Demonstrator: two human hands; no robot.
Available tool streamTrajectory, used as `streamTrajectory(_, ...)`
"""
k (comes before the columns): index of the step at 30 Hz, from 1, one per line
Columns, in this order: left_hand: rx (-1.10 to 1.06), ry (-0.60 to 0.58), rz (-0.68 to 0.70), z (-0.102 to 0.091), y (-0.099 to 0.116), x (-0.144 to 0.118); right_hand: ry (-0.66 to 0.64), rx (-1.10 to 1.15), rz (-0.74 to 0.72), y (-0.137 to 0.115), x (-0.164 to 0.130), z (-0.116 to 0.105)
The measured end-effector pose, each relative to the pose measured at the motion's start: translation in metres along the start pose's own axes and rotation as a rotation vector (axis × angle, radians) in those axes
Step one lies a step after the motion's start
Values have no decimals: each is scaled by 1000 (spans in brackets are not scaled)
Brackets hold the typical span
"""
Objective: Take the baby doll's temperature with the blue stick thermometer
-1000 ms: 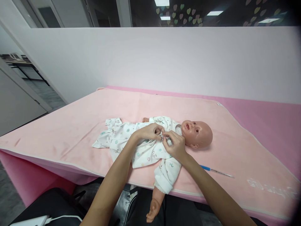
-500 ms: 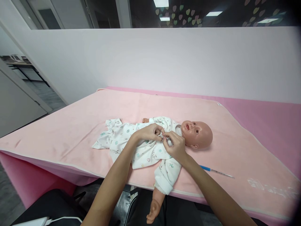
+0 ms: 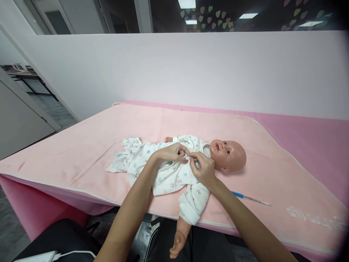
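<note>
Head view shows one baby doll (image 3: 228, 155) lying on its back on one pale pink blanket (image 3: 81, 145), dressed in one white printed romper (image 3: 163, 171), with one blue-handled thermometer (image 3: 249, 198) lying just beside the right forearm. The left hand (image 3: 170, 153) and right hand (image 3: 203, 168) meet at the doll's chest, fingertips of both pinching the romper's front edges together. White writing at the blanket's near right corner is too blurred to read.
</note>
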State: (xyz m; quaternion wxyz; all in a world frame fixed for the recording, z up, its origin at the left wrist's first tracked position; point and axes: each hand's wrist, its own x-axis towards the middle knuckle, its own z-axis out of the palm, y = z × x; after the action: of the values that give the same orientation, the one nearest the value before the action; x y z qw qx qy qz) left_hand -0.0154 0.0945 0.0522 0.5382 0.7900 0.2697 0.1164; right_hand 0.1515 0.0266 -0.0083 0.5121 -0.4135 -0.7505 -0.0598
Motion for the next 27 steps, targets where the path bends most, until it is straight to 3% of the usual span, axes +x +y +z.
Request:
streamTrajectory(18, 31, 53, -27, -2, -3, 0, 38, 25, 20, -2, -1, 0)
streamTrajectory(27, -4, -40, 9, -6, -2, -1, 69, 3, 58, -1, 0, 0)
